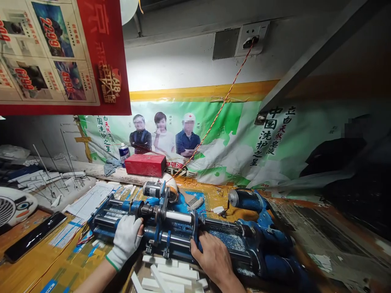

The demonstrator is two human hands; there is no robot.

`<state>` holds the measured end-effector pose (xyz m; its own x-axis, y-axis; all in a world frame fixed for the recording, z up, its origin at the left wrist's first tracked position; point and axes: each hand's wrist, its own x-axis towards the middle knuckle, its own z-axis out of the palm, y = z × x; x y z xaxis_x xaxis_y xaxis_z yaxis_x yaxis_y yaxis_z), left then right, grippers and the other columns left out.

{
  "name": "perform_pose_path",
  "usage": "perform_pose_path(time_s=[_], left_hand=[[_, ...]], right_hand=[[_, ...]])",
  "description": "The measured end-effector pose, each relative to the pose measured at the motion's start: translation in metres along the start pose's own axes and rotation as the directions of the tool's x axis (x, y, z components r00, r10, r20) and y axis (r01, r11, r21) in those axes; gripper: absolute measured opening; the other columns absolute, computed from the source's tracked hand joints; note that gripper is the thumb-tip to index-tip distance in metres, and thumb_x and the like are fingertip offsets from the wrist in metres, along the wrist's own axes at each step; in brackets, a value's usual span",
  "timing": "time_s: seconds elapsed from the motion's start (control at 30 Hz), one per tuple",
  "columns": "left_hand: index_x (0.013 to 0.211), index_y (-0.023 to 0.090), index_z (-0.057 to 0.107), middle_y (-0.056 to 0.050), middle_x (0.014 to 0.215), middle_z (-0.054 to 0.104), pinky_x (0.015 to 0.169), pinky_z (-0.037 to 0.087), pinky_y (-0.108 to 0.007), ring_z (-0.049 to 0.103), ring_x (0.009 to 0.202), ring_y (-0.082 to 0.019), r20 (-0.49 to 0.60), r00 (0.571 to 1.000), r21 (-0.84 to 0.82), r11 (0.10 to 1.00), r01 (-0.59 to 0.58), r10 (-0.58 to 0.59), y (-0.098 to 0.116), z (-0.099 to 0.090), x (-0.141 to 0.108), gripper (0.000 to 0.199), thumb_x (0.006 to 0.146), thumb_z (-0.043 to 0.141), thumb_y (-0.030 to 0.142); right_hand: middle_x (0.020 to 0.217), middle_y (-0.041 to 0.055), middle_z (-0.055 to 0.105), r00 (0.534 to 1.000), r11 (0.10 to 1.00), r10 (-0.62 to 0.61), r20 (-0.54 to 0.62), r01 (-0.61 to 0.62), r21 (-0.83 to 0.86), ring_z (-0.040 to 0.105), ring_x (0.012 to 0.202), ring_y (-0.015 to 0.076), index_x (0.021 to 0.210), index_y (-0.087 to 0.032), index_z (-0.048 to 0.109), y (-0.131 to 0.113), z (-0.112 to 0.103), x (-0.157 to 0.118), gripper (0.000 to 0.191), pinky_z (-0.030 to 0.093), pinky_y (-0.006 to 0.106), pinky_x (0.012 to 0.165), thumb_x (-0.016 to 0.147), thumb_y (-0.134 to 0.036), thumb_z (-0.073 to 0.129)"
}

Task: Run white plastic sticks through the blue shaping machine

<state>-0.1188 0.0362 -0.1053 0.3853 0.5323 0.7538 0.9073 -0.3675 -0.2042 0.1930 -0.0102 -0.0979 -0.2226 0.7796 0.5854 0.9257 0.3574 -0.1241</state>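
A blue metal machine (238,240) with steel rods and motors stretches across the bench. My left hand (126,239), in a white glove, is closed at the machine's front left, beside the chuck (147,209); what its fingers hold, if anything, is hidden. My bare right hand (214,255) lies against the front of the machine, its fingers curled over a blue upright plate (196,228). Between the central plates sits a white rod (179,217), held level. White square sticks (177,272) are piled in front of the machine, between my forearms.
At the left lie a black phone (35,238) and a white fan (15,206). Behind the machine are a red box (145,165), a spray can (124,154) and a brush (193,201). A red twisted cord (214,122) runs down from the wall socket.
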Motion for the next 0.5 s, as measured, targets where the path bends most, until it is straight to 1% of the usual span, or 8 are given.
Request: perform_pose_path(time_s=[0.1, 0.23, 0.37, 0.43, 0.47, 0.5], left_hand=[[0.088, 0.016, 0.059, -0.005, 0.072, 0.052, 0.068, 0.039, -0.034, 0.048, 0.069, -0.018, 0.02, 1.0, 0.027, 1.0, -0.01, 0.009, -0.021, -0.001, -0.008, 0.019, 0.085, 0.042, 0.024], [0.088, 0.017, 0.06, -0.005, 0.07, 0.052, 0.068, 0.04, -0.032, 0.049, 0.068, -0.018, 0.026, 0.999, 0.041, 0.999, -0.025, 0.024, -0.054, -0.001, -0.018, 0.02, 0.085, 0.042, 0.024], [0.087, 0.021, 0.06, -0.003, 0.071, 0.055, 0.071, 0.043, -0.032, 0.052, 0.07, -0.018, 0.082, 0.994, 0.042, 0.997, 0.063, -0.066, -0.083, 0.0, -0.025, 0.021, 0.086, 0.04, 0.028], [0.088, 0.023, 0.059, -0.002, 0.072, 0.057, 0.074, 0.044, -0.033, 0.054, 0.072, -0.018, 0.105, 0.99, 0.042, 0.995, 0.094, -0.098, -0.089, -0.002, -0.031, 0.021, 0.087, 0.04, 0.031], [0.09, 0.024, 0.059, -0.002, 0.077, 0.058, 0.078, 0.045, -0.035, 0.055, 0.076, -0.019, 0.096, 0.988, 0.047, 0.992, 0.118, -0.122, -0.087, -0.004, -0.033, 0.021, 0.087, 0.04, 0.034], [0.094, 0.024, 0.057, -0.004, 0.084, 0.06, 0.082, 0.044, -0.038, 0.056, 0.082, -0.02, 0.06, 0.983, 0.058, 0.984, 0.17, -0.173, -0.082, -0.006, -0.034, 0.023, 0.086, 0.041, 0.038]], right_hand=[[0.07, 0.0007, 0.057, 1.0, 1.0, 0.009, 0.024, -0.009, 0.0, 0.052, 0.068, 0.0147, 0.078, -0.02, 0.056, 0.0, -0.001, 0.0, 0.02, 0.028, 0.027, 0.066, 0.087, -0.032, 0.043], [0.071, 0.0017, 0.058, 0.999, 1.0, 0.012, 0.034, -0.012, 0.004, 0.052, 0.069, 0.0152, 0.078, -0.02, 0.057, 0.001, 0.002, 0.0, 0.021, 0.028, 0.028, 0.067, 0.088, -0.033, 0.043], [0.071, 0.0018, 0.058, 1.0, 1.0, -0.002, 0.026, 0.002, 0.0, 0.052, 0.069, 0.0151, 0.078, -0.02, 0.057, 0.002, 0.003, -0.001, 0.022, 0.028, 0.028, 0.068, 0.088, -0.033, 0.042], [0.071, 0.0015, 0.058, 1.0, 1.0, -0.005, 0.028, 0.005, -0.008, 0.052, 0.069, 0.0148, 0.077, -0.02, 0.057, 0.002, 0.003, -0.001, 0.023, 0.028, 0.028, 0.067, 0.088, -0.033, 0.042], [0.071, 0.0014, 0.058, 0.999, 1.0, -0.006, 0.032, 0.007, -0.011, 0.052, 0.069, 0.0147, 0.077, -0.02, 0.057, 0.002, 0.002, 0.0, 0.023, 0.028, 0.027, 0.067, 0.088, -0.033, 0.042], [0.071, 0.0013, 0.058, 0.999, 1.0, -0.006, 0.036, 0.006, -0.013, 0.052, 0.069, 0.0146, 0.077, -0.02, 0.057, 0.002, 0.002, 0.0, 0.023, 0.028, 0.027, 0.067, 0.088, -0.033, 0.041]])
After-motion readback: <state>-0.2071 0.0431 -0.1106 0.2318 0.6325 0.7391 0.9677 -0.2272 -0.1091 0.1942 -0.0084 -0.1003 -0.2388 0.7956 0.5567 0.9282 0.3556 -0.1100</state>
